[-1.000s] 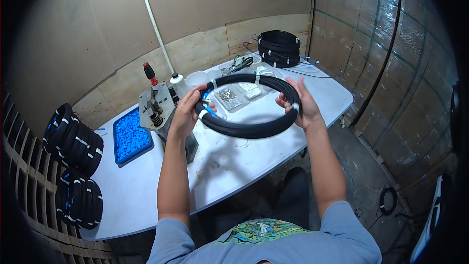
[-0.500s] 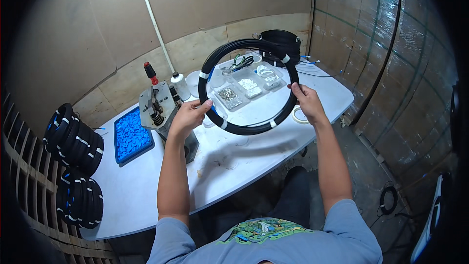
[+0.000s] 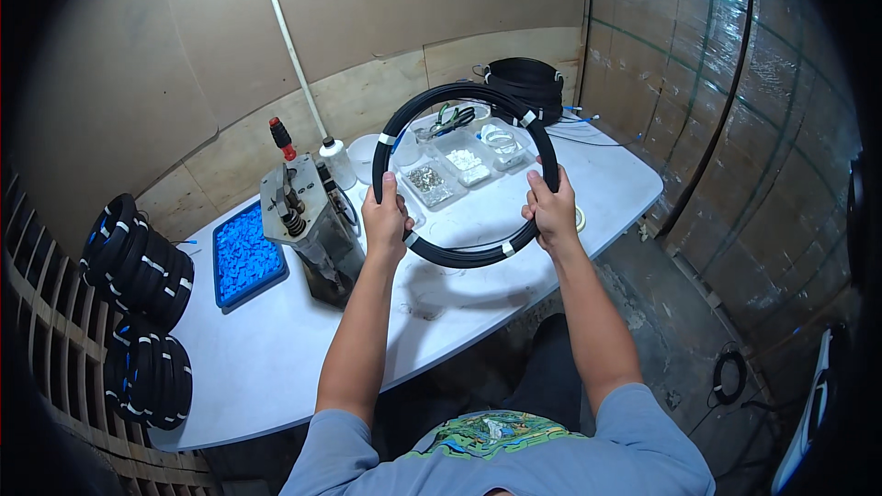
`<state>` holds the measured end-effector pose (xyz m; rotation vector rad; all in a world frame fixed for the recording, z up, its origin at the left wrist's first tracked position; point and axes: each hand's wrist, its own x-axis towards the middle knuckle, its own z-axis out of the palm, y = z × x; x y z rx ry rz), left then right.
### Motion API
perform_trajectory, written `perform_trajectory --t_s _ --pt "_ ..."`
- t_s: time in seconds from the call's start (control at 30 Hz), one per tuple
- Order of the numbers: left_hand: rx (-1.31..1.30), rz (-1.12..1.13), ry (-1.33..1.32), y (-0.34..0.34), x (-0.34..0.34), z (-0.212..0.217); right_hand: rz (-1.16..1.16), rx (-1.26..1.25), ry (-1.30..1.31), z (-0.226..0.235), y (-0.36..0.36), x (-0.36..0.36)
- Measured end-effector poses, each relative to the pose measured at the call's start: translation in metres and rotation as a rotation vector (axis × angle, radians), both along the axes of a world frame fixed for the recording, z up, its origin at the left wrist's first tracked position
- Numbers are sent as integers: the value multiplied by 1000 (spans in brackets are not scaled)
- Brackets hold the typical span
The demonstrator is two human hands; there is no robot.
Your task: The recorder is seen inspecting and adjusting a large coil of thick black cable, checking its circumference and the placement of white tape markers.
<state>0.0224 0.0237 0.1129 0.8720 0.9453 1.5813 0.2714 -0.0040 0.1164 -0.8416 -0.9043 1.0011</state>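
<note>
A large coil of black cable (image 3: 459, 260), bound with several white tape bands, is held up over the white table. My left hand (image 3: 387, 217) is closed round its left side, thumb up along the ring. On the opposite side my right hand (image 3: 551, 208) is wrapped round the coil as well. Through the ring I see clear plastic boxes with small metal parts (image 3: 428, 185), white pieces (image 3: 467, 163) and a tape roll (image 3: 501, 140). Left of my left hand stands a metal hand press (image 3: 308, 211) with a red and black handle.
A blue tray of small blue parts (image 3: 248, 253) lies left of the press. Stacked black cable coils (image 3: 138, 262) stand at the table's left edge, and another stack (image 3: 525, 87) at the back. A white bottle (image 3: 337, 163) stands behind the press. Wrapped cartons (image 3: 726, 110) rise on the right.
Both hands have shifted from pinching the coil's sides to a fuller grip round it. The coil has come slightly lower and nearer. My left hand moved right, my right hand moved left and down.
</note>
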Motion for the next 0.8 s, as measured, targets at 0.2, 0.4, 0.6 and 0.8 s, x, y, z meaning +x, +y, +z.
perform_trajectory --t_s 0.2,0.4,0.6,0.8 --pt "84 41 128 -10 3 3 50 -26 96 -3 9 14" --pt "569 296 591 8 -25 34 334 78 -40 21 14 39" --pt "155 -105 876 -15 -17 89 416 38 -366 66 11 40" --pt "136 -144 519 -10 -20 70 313 201 -650 75 25 45"
